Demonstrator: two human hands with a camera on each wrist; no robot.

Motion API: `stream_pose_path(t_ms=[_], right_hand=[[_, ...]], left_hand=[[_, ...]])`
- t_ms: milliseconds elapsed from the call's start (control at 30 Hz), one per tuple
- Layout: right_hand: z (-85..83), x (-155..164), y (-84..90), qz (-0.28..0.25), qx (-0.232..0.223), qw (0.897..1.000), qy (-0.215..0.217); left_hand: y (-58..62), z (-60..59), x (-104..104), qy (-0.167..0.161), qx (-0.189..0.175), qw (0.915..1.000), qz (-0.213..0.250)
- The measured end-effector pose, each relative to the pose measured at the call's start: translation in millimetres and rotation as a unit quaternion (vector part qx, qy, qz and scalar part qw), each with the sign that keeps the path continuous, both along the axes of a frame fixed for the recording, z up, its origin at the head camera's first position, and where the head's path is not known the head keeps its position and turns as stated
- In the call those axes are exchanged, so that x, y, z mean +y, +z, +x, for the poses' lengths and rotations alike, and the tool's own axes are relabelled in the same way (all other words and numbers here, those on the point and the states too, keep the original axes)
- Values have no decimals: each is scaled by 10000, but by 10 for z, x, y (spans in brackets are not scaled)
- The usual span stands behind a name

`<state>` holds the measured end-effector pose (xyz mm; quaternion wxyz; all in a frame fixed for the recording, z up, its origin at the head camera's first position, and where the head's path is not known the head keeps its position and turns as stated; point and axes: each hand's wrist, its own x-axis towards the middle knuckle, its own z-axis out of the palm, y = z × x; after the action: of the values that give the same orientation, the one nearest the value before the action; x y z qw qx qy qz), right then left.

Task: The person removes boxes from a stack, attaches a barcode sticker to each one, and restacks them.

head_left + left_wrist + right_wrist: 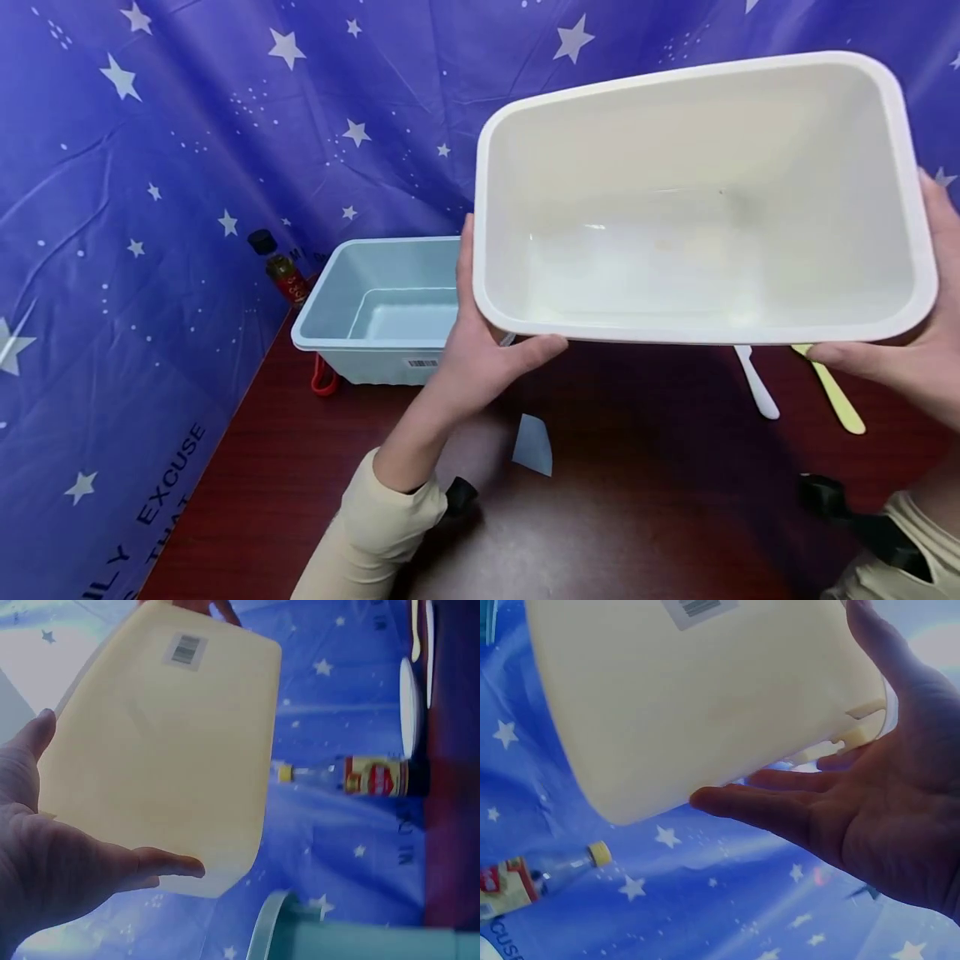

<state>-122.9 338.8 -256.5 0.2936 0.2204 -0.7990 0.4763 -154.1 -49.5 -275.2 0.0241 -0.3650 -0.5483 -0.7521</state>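
Note:
A white plastic storage bin (697, 200) is held up above the table, tilted so that its bare inside faces the head camera. My left hand (483, 354) grips its left end, thumb on the lower rim and fingers along the side. At the other end my right hand (922, 358) holds it the same way, partly cut off by the frame edge. Both wrist views show the bin's outside, with a barcode label (187, 651) on it. Behind my left hand, a light blue bin (375, 365) stands on the table, its right part hidden.
A small dark-capped bottle (285, 271) and a red loop (324, 379) are by the blue bin. A grey-blue scrap (533, 446) lies mid-table. White (757, 385) and yellow (840, 396) handles stick out below the white bin. A yellow-capped bottle (375, 776) stands near the starry curtain (225, 100).

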Motion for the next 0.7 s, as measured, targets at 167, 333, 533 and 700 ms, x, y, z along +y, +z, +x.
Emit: stream_pose_path(t_ms=[167, 333, 533, 700], right_hand=[[134, -585, 305, -805, -454, 9899, 1073], [46, -725, 325, -752, -805, 9850, 1331], [-45, -982, 311, -1040, -1050, 9714, 1857], [-115, -1228, 321, -1261, -1130, 9626, 2117]], left_hand=[[9, -59, -189, 242, 214, 9994, -143], [1, -101, -353, 521, 462, 9973, -226], [-16, -158, -572, 769, 621, 9947, -286], [-26, -199, -777, 895, 487, 9943, -320]])
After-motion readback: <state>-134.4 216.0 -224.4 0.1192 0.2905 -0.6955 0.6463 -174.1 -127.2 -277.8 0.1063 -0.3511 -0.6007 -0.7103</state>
